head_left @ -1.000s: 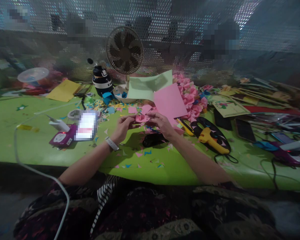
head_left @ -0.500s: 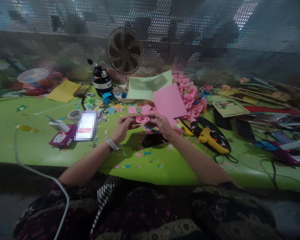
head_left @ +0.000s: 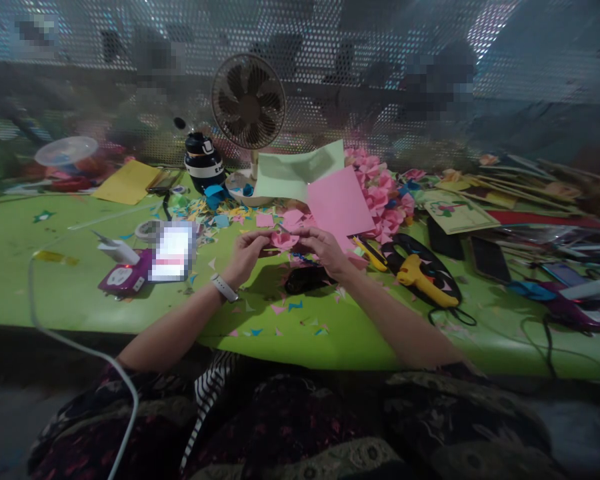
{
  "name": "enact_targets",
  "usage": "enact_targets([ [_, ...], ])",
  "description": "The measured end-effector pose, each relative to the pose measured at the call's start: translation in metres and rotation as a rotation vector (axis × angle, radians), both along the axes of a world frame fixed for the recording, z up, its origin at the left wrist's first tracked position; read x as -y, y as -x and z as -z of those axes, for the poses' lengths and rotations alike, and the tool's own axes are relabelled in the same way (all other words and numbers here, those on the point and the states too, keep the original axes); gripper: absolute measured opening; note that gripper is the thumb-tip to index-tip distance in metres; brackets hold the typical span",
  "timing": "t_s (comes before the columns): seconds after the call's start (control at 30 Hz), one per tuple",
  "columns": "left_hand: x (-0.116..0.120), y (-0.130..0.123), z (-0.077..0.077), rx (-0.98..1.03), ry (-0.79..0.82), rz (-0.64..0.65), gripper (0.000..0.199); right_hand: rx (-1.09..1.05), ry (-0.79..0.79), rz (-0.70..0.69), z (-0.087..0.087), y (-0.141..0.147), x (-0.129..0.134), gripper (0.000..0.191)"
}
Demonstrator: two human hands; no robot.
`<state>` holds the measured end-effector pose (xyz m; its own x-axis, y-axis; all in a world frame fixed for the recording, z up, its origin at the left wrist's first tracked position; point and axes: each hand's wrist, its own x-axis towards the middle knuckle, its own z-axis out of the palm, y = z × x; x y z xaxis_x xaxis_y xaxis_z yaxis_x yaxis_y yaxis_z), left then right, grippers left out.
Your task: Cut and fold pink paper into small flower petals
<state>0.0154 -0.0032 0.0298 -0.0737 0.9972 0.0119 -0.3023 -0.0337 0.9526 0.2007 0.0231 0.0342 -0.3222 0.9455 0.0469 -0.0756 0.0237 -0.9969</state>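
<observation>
Between my two hands is a small pink paper flower [head_left: 284,240], held above the green table [head_left: 260,313]. My left hand [head_left: 253,253] pinches its left side, with a white-banded watch on the wrist. On the right side, my right hand [head_left: 323,247] has its fingers closed on the flower's edge; a thin greyish thing near those fingertips is too small to name. Just below the hands lies a black object [head_left: 307,280], partly covered by my right hand. Pink paper sheet [head_left: 340,203] and a heap of pink paper flowers [head_left: 380,193] lie behind.
Paper scraps surround the hands. A yellow glue gun [head_left: 425,280] rests on a black holder at right, beside a yellow cutter [head_left: 370,253]. At left are a lit phone [head_left: 173,250] and a purple device [head_left: 125,277]. A dark bottle [head_left: 203,167] and fan [head_left: 249,100] stand behind.
Both hands stay in nearly the same place. The pink paper flower has tilted or turned slightly between the fingers.
</observation>
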Motion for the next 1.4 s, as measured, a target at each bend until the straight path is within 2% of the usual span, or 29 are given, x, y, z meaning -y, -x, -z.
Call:
enact_targets([
  [0.43, -0.0009, 0.0007, 0.0053, -0.004, -0.031, 0.018, 0.023, -0.014, -0.009, -0.004, 0.0025, 0.0005, -0.0014, 0.021],
  [0.83, -0.0015, 0.0002, 0.0015, 0.09, 0.062, 0.027, 0.019, -0.013, -0.026, -0.015, 0.0042, -0.0008, -0.0023, 0.021],
  [1.13, -0.0058, -0.0009, 0.0049, 0.264, 0.174, 0.042, 0.013, -0.05, -0.167, -0.01, 0.0056, 0.0004, -0.0008, 0.033],
  [1.4, -0.0075, -0.0037, 0.0092, 0.291, 0.222, 0.047, 0.009, -0.038, -0.156, 0.007, 0.0044, -0.0009, -0.0003, 0.044],
])
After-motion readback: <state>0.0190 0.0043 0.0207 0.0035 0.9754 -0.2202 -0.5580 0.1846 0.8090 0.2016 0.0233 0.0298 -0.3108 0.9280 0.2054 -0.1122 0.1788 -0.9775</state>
